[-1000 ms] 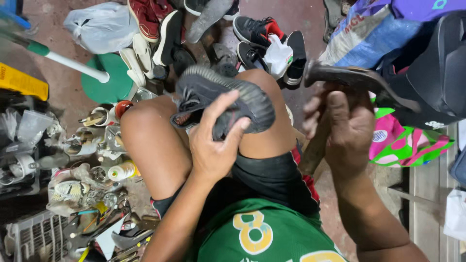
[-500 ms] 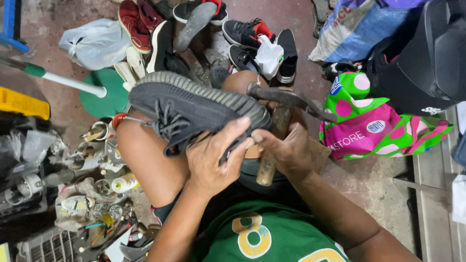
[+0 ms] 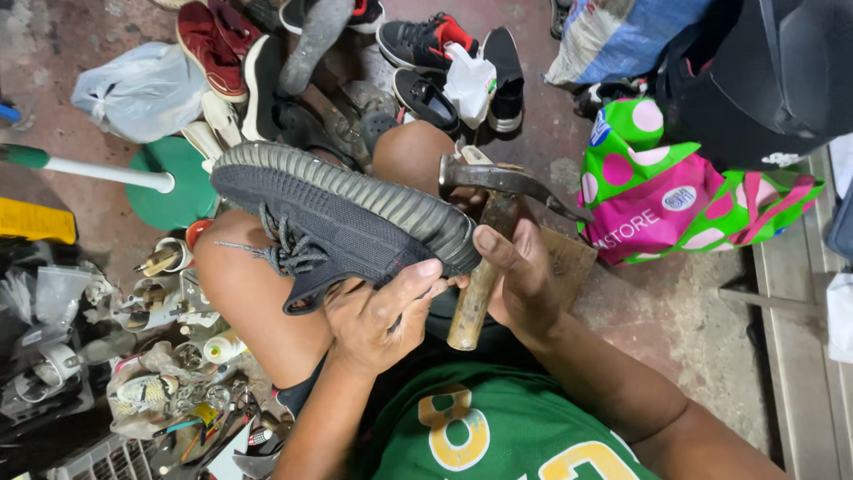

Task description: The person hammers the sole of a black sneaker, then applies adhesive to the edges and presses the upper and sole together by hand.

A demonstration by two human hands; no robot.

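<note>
Looking down over our knees, we have a dark knit sneaker (image 3: pixel 342 222) with a ribbed grey sole resting across our bare thighs, sole edge up and laces hanging toward the left knee. Our left hand (image 3: pixel 378 316) is wrapped around the heel end of the sneaker from below, thumb pressed on the upper just under the sole, fingers closed firmly on it. Our right hand (image 3: pixel 520 280) grips the wooden handle of a hammer (image 3: pixel 493 227), fingers closed tight around the shaft; its metal head sits just beside the sneaker's heel, right at the sole edge, though we cannot tell whether it is touching.

Out on the concrete floor ahead lies a pile of shoes (image 3: pixel 355 53), red, black and grey ones among them, with a white plastic bag (image 3: pixel 142 89) at the left of the pile. A green round base with a white pole (image 3: pixel 169 182) stands near our left knee. Small tins, bottles and tools (image 3: pixel 160 347) clutter the floor at our left. At the right sits a pink and green spotted bag (image 3: pixel 675 191), near the hammer.
</note>
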